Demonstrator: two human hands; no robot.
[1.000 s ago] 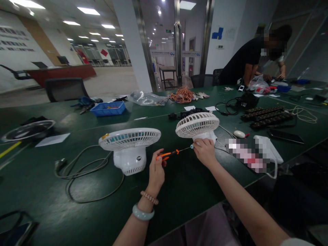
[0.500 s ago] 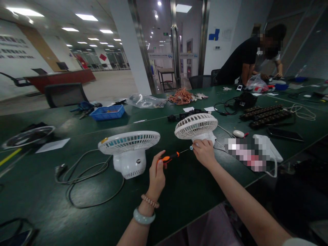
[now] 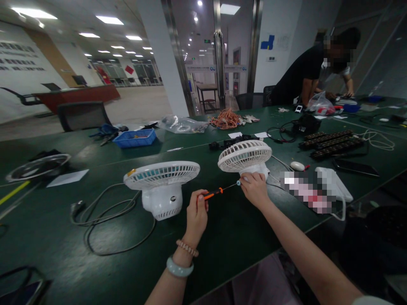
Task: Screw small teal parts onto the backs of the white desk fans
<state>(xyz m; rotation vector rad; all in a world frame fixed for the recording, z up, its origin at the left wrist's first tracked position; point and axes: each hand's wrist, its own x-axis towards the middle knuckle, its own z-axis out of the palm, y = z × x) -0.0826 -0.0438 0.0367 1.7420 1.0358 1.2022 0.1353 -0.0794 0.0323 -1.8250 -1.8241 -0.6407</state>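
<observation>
My left hand [image 3: 197, 205] is closed around the handle of an orange and black screwdriver [image 3: 213, 193]. The thin shaft points right, and its tip meets a small light-blue piece [image 3: 238, 183] at my right fingertips. My right hand [image 3: 253, 188] grips the housing below the head of a white fan [image 3: 244, 153], which lies with its grille tilted upward. What the fingers cover there is hidden. To the left of my left hand, a second white fan [image 3: 162, 201] rests on the green table with nobody touching it.
A grey power cord [image 3: 119, 254] loops on the table [image 3: 104, 279] at left. Farther back are a blue tray [image 3: 135, 139], a plastic bag [image 3: 182, 125] and copper-coloured wire [image 3: 226, 119]. Dark slotted strips [image 3: 332, 144] and a phone [image 3: 356, 167] lie right. Two people work at the far right.
My left fingers have curled in round the screwdriver handle; the index finger was raised before. My right hand stays on the fan. The whole view has shifted slightly.
</observation>
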